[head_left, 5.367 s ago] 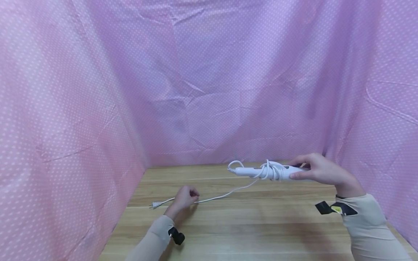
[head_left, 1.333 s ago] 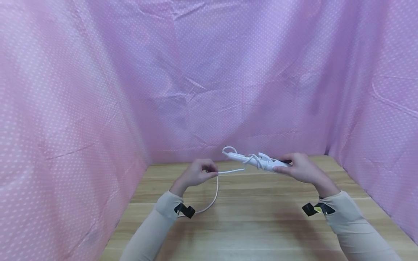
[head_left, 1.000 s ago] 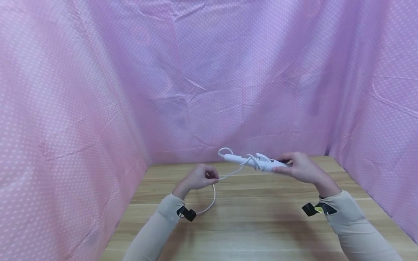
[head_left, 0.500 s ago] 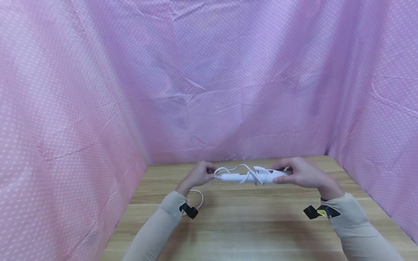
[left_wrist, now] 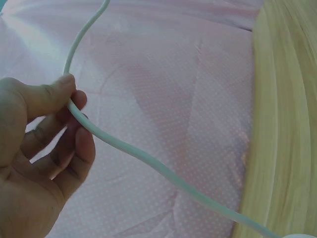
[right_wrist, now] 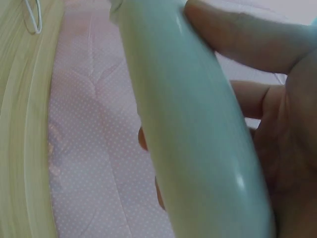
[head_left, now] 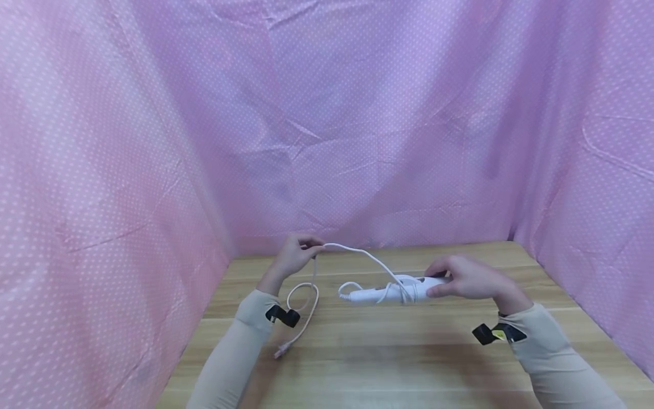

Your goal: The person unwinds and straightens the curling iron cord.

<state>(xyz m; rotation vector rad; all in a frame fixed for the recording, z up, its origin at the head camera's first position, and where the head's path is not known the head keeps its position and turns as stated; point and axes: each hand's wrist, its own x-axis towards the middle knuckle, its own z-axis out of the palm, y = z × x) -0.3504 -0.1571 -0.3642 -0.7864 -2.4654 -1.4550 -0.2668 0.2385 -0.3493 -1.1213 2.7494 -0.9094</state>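
In the head view, a white curling iron [head_left: 364,296] is held level over the wooden table, its handle end pointing left. My right hand [head_left: 469,278] grips its other end, thumb along the near side; the right wrist view has the smooth white casing [right_wrist: 188,124] close up. Part of the white cord [head_left: 368,253] is looped loosely about the iron's middle. It arches up to my left hand [head_left: 293,257], which pinches it between thumb and fingertips, as the cord [left_wrist: 143,156] in the left wrist view confirms. Below that hand the cord's tail hangs in a loop, ending in a plug [head_left: 283,350].
A wooden tabletop [head_left: 378,369] lies beneath both hands. Pink dotted cloth [head_left: 327,142] encloses it at the back and both sides, with the back sheet close behind the hands. Black wrist cameras [head_left: 283,316] are strapped over the sleeves.
Several cord loops have come off the iron since the oldest frame. Over the last half second my left hand rose leftward with the cord, lifting the plug end into view, while the iron dipped slightly.
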